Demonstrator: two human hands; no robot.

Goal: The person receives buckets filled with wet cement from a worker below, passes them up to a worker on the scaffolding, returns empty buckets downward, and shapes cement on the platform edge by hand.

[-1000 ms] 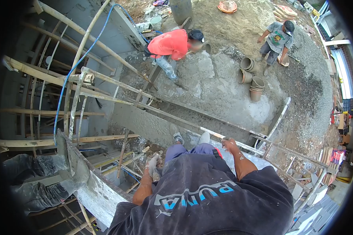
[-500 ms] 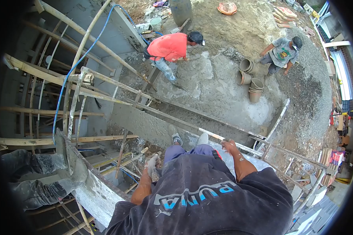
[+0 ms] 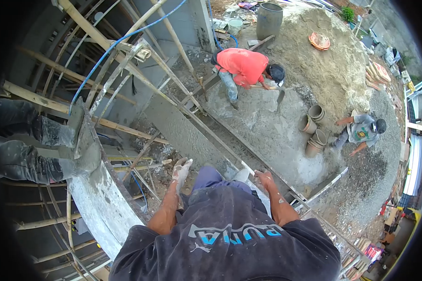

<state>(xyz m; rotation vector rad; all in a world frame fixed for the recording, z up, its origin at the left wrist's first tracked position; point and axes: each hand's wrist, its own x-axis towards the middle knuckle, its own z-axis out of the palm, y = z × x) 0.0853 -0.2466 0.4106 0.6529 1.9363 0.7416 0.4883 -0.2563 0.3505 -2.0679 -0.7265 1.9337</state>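
My left hand [image 3: 181,171], whitened with what looks like dried cement, is raised beside my left thigh, its fingers apart and nothing visible in it. My right hand [image 3: 263,181] is closed over the scaffold rail [image 3: 219,143] ahead of my right thigh. Just past my knees lies a wet grey plank [image 3: 183,131], with the rail running along its far side. Both my feet are largely hidden by my body.
Below, a person in a red shirt [image 3: 243,65] bends over wet mortar [image 3: 272,122] with a long-handled tool. Another person [image 3: 363,129] is near stacked buckets [image 3: 316,143]. At left, someone's dusty legs [image 3: 37,145] rest by a board [image 3: 103,201]. Bamboo poles [image 3: 51,100] cross there.
My view has swung, so the scene sits turned. My left hand has lifted away from my thigh. The red-shirted person leans lower over the mortar; the other person's arms are spread wider.
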